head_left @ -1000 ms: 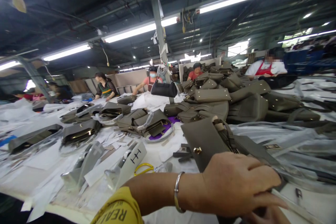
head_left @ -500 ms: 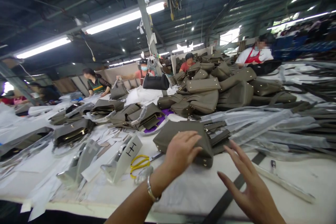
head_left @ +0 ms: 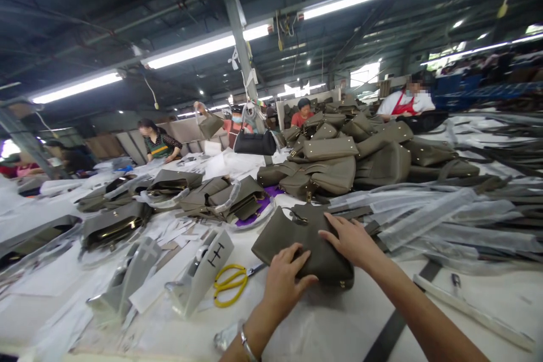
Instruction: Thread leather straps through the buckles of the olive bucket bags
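An olive-grey leather handbag (head_left: 314, 237) lies on the white table in front of me, a dark metal clasp at its upper middle and small gold studs at its lower right corner. My left hand (head_left: 286, 274), a silver bangle on the wrist, rests on the bag's near face with fingers and thumb apart. On the bag's right side lies my right hand (head_left: 350, 237), its fingers stretched over the leather. Left of the bag are yellow-handled scissors (head_left: 231, 284), their blades pointing toward it.
Two grey-white stands (head_left: 203, 271) occupy the table's left front. Several part-finished bags (head_left: 112, 218) lie behind them. A heap of olive bags (head_left: 339, 153) fills the back; plastic-wrapped straps (head_left: 428, 215) lie right. A dark strip (head_left: 394, 328) and long bar (head_left: 470, 311) lie at the near right. Co-workers stand beyond.
My right hand has moved from above the table onto the bag. The bag now shows its clasp and has shifted slightly nearer. My left hand has moved lower on it.
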A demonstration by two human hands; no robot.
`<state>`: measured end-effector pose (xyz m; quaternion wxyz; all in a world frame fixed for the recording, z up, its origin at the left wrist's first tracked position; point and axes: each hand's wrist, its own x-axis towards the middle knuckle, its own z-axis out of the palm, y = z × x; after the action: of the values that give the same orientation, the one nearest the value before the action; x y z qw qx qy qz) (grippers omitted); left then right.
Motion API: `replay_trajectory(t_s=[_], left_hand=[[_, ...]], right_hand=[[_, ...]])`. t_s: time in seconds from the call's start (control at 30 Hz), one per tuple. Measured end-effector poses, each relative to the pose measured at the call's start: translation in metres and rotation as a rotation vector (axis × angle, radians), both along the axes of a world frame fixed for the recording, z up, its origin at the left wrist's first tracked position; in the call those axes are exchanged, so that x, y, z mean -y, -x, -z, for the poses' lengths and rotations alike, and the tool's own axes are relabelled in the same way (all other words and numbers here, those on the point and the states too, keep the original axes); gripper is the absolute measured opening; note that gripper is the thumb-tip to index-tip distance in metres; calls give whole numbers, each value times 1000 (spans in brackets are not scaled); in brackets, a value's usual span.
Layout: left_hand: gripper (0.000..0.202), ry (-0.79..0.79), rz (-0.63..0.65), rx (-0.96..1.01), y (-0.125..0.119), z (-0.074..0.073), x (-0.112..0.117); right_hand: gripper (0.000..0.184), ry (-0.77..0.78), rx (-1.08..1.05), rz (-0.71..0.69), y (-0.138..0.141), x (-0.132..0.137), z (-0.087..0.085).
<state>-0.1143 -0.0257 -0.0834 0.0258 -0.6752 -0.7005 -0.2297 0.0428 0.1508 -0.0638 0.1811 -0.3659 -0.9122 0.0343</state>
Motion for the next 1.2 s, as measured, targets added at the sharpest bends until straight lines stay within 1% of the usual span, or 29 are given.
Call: replay_trajectory(t_s=[0.1, 0.17, 0.27, 0.33, 0.43, 0.53, 0.73, 0.8, 0.87, 0.93, 0.97, 1.03, 1.07, 1.1, 1.13, 1.17, 1.2], left_hand=[[52, -74, -9, -23, -1, 13, 7], [52, -135, -15, -42, -3, 23, 11], [52, -211, -42, -63, -8, 38, 18], [52, -239, -59, -65, -11, 46, 23], [54, -252, -40, -52, -17, 54, 31], [57, -237, 13, -45, -26, 57, 35], [61, -181, 33, -15, -47, 60, 26], [58, -187, 41, -4, -55, 58, 25], [50, -223, 63, 41, -61, 51, 29], [42, -260, 129, 122, -64, 35, 39], [40, -279, 182, 165, -63, 24, 46], [39, -336, 293, 217, -55, -5, 57], [38, -387, 298, 220, -49, -22, 61], [35, -428, 253, 210, -42, -39, 61], [29, -480, 180, 190, -34, -55, 59], [25, -447, 96, 185, -26, -69, 54], [23, -373, 58, 178, -20, -81, 47]], right_hand=[[54, -104, 59, -12, 18, 0, -18], [50, -162, 125, -76, 30, 4, -28], [47, -162, 231, -179, 45, 16, -40], [45, -162, 259, -173, 48, 27, -47], [39, -169, 284, -128, 44, 43, -55], [32, -161, 295, -109, 32, 54, -62], [9, -148, 256, -97, 6, 69, -66], [6, -179, 194, -135, -6, 73, -65], [7, -232, 99, -224, -22, 79, -63], [12, -283, -2, -322, -41, 86, -59], [15, -295, -39, -352, -50, 91, -56], [20, -285, -99, -358, -67, 103, -48], [21, -261, -123, -339, -74, 111, -43], [22, -227, -142, -314, -79, 120, -38], [21, -192, -157, -288, -82, 129, -33], [20, -163, -175, -268, -85, 138, -28], [19, -144, -192, -257, -86, 146, -23]])
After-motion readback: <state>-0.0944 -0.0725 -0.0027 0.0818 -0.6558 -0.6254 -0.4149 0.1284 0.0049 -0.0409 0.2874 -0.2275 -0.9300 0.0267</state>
